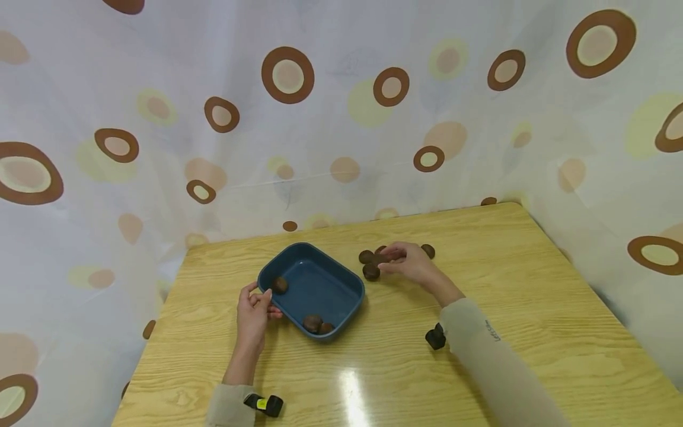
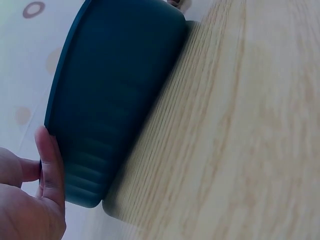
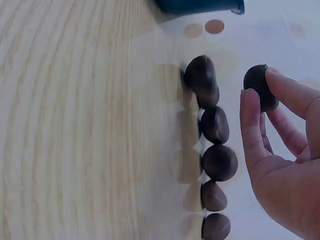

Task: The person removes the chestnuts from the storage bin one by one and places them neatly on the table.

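My left hand (image 1: 252, 314) pinches the rim of a dark blue rectangular dish (image 1: 333, 284) at its left corner, thumb over the edge and fingers outside. In the left wrist view the dish's outer wall (image 2: 115, 90) fills much of the picture. Inside the dish lie three brown chestnuts, one chestnut (image 1: 280, 285) by the left wall and two by the near wall. Between thumb and fingertips my right hand (image 1: 408, 262) holds a chestnut (image 3: 260, 89), raised beside several loose chestnuts (image 3: 220, 162) on the table, right of the dish.
The wooden table (image 1: 384, 356) meets a patterned curtain (image 1: 331, 130) at its back and right sides. Black wrist straps show at both sleeves, one strap (image 1: 265, 405) on the left and another strap (image 1: 436, 337) on the right.
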`<action>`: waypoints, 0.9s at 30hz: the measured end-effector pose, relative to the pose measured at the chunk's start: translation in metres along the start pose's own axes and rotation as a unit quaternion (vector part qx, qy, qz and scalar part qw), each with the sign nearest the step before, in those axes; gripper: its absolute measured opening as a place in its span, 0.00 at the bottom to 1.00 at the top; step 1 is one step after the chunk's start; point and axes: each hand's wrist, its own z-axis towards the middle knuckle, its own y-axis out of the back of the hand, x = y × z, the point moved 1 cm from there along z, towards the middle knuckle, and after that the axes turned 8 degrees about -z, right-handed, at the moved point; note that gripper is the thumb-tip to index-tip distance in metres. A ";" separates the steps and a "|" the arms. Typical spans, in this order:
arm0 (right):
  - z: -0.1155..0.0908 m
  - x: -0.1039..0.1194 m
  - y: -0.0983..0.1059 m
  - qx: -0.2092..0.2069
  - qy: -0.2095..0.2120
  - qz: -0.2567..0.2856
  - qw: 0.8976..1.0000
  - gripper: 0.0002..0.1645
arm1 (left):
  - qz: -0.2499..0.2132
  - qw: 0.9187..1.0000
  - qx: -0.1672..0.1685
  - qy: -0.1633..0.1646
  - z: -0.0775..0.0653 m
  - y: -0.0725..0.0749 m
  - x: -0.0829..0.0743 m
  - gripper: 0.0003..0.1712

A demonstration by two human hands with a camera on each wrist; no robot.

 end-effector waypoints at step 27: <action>0.009 -0.035 -0.007 -0.041 -0.031 -0.093 0.994 0.22 | 0.002 1.000 0.006 -0.017 0.000 0.002 0.003 0.27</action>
